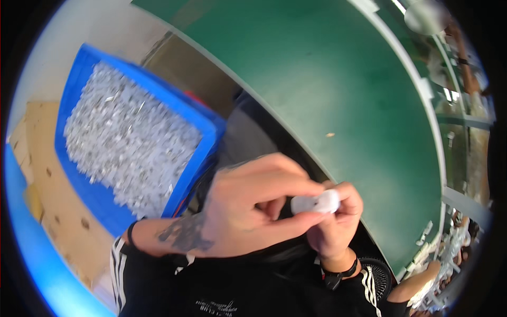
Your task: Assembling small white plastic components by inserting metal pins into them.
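Note:
In front of my chest, both hands meet at a small white plastic piece (317, 203) with a dark spot on it. My left hand (253, 193) pinches it between thumb and index finger. The fingers of my right hand (338, 216) close on its right end, and they hide part of it. The piece is held in the air at the near edge of a green tabletop (348, 95). To the left of my left hand stands a blue bin (208, 132) with a heap of small white and clear pieces (129, 137) in it.
A tan wooden board (53, 211) lies beyond the bin at the left. A tiny tan scrap (330, 134) lies on the tabletop. Another person's arm (422, 282) shows at the lower right, by a pile of white and clear pieces (449, 259). White rails (417, 79) border the table's right side.

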Demonstrator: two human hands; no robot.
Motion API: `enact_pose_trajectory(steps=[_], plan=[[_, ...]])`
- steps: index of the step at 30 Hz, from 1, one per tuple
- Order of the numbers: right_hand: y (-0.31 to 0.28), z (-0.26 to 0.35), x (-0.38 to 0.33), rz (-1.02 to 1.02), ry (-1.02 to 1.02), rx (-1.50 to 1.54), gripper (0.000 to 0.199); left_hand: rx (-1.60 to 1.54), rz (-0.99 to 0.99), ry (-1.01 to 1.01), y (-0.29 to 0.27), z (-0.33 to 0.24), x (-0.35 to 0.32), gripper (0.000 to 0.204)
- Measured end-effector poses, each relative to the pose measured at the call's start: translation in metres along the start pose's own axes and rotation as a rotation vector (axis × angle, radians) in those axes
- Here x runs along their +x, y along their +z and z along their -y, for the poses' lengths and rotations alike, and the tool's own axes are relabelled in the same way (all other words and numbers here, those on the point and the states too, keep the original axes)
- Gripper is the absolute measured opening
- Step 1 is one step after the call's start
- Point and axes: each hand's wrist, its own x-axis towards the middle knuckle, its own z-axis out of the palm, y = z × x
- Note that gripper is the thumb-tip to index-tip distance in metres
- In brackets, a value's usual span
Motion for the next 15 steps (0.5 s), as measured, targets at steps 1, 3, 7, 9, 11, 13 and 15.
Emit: enact_pose_trajectory(steps=[1, 3, 7, 9, 11, 13, 15], plan=[[-0.002, 0.009, 0.004, 0.059, 0.067, -0.014, 0.012, 0.022, 0.030, 0.010, -0.008, -0.004, 0.003, 0.042], [-0.011, 0.028, 0.017, 0.150, 0.040, -0.085, 0.012, 0.121, 0.013, 0.197, -0.030, -0.022, -0.002, 0.055], [-0.064, 0.095, 0.080, -0.144, 0.044, -0.492, 0.012, 0.314, -0.086, 0.462, -0.070, -0.111, -0.044, 0.021], [-0.120, 0.130, 0.145, -0.300, 0.062, -0.774, 0.012, 0.411, 0.061, 0.513, -0.093, -0.137, -0.049, 0.023], [-0.204, 0.149, 0.214, -0.428, 0.122, -1.019, 0.018, 0.447, 0.095, 0.274, -0.114, -0.162, -0.065, 0.030], [-0.310, 0.200, 0.269, -0.401, 0.100, -0.948, 0.021, 0.403, -0.186, 0.601, -0.128, -0.132, -0.092, 0.011], [-0.307, 0.173, 0.295, -0.476, 0.129, -1.068, 0.022, 0.672, -0.350, 0.674, -0.146, -0.144, -0.122, 0.003]])
